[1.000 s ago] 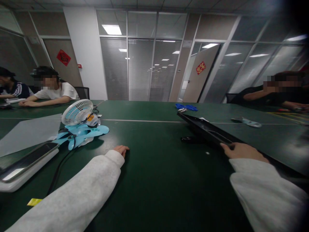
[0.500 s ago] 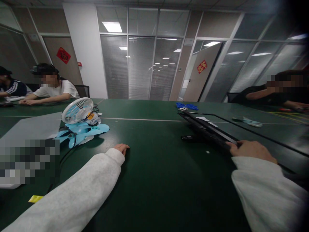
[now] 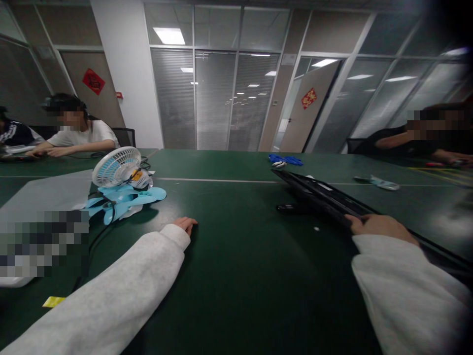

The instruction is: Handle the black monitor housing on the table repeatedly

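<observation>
My right hand [image 3: 380, 228] grips the near edge of a flat black frame [image 3: 318, 193] that lies at a low tilt over the dark green table [image 3: 236, 256]. Its fingers are curled round the frame's rim. My left hand [image 3: 185, 225] rests on the table, mostly hidden by my white sleeve, with only the fingertips showing, bent down against the surface. A small black object [image 3: 290, 208] lies under the frame's left side.
A small white and blue desk fan [image 3: 118, 170] stands on blue fan parts [image 3: 125, 199] at the left, with a black cable. A grey sheet [image 3: 48, 195] lies beside it. Blue items [image 3: 285, 159] lie further back. Other people sit at the left and right table ends.
The black frame has dropped to a lower tilt in my right hand. My left hand has stayed where it was. The view has shifted slightly.
</observation>
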Available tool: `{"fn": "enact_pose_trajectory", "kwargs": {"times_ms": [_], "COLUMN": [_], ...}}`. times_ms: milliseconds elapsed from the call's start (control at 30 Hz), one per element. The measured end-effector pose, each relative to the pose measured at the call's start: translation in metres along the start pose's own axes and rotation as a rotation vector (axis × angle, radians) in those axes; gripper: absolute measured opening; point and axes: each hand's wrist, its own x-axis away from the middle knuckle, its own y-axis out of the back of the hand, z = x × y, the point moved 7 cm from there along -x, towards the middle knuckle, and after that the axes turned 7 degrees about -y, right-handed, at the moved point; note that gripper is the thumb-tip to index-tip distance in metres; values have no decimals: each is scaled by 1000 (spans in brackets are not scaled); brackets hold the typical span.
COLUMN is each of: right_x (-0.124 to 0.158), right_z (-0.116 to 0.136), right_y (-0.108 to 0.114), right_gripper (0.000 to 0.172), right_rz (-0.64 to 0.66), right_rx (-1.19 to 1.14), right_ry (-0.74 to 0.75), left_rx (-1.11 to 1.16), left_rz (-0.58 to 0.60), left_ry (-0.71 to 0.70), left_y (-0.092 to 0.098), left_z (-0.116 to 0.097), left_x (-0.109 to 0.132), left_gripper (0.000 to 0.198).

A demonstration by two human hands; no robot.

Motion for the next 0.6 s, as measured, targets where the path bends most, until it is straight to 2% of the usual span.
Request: {"fn": "enact_pose_trajectory", "kwargs": {"times_ms": [167,400,600], "right_x": [9,27,33], "right_z": [1,28,42], "right_y": [6,17,4], "right_gripper": [61,53,51], "right_rz": [30,16,72], "right_rx": [37,9,11], "right_ry": [-19,157,192], "left_rx": [-4,-14,-12], "left_rz": [-2,-3,1], "left_ry": [8,49,69], "left_y": [0,-9,-11], "left_z": [1,11,14], "left_x": [0,-1,-2], "left_gripper": [27,26,24]}}
